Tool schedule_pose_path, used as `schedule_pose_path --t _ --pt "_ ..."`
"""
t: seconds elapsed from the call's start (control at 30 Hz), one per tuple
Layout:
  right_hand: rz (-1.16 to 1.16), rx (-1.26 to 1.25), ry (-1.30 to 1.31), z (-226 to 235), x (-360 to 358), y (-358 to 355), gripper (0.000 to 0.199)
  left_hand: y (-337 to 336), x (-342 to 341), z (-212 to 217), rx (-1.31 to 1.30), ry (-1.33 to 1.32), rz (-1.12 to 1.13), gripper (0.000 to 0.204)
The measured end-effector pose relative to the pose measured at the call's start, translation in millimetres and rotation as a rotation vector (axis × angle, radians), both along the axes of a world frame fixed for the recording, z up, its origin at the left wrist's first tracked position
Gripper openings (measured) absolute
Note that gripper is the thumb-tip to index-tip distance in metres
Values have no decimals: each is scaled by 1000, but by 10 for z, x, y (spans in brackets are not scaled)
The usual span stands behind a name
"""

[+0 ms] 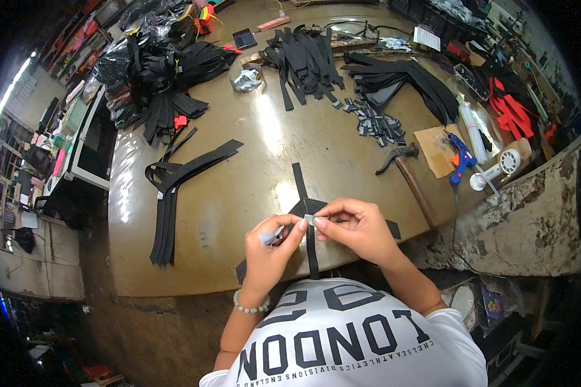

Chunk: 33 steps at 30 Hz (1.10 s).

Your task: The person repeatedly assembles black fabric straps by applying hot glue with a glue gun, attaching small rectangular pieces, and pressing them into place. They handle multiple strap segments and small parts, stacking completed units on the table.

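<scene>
My left hand (272, 244) and my right hand (355, 227) meet at the near edge of the brown table (252, 193). Together they pinch a small pale grey piece (308, 220) between their fingertips, right over a long black strap (301, 193) that runs away from me. A wider black strap (316, 208) crosses under it. My left hand also has a small grey object (269, 236) tucked in its fingers. A bead bracelet is on my left wrist.
A hammer (410, 174) lies right of my hands, with a blue glue gun (459, 158) on brown card beyond it. Bent black straps (174, 187) lie to the left. Piles of black straps (303, 58) and a phone (244, 38) fill the far side.
</scene>
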State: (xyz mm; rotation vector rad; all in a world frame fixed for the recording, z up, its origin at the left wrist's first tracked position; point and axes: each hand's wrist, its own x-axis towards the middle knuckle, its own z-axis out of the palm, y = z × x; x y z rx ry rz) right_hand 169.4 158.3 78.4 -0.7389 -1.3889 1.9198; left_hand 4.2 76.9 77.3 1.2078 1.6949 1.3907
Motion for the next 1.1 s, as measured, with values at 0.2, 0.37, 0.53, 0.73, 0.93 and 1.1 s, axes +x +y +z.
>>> schedule_pose_path --t 0.2,0.37,0.53,0.73,0.93,1.1 --pt "-89 380 -532 -381 -112 294 24 338 -109 -352 -196 71 -50 23" --pt "-82 368 -741 -617 -193 368 29 448 -173 -572 -290 257 -39 28" --pt "-23 424 -827 -626 -228 421 29 469 -180 -612 -349 302 -10 27" --pt "31 382 -867 -554 -250 489 31 508 -164 -566 -284 297 45 34" --pt "21 375 -884 -574 -253 461 32 413 -196 -569 -185 9 85 24" --pt "3 416 -879 -585 -259 474 32 184 -236 -548 -146 276 -139 16"
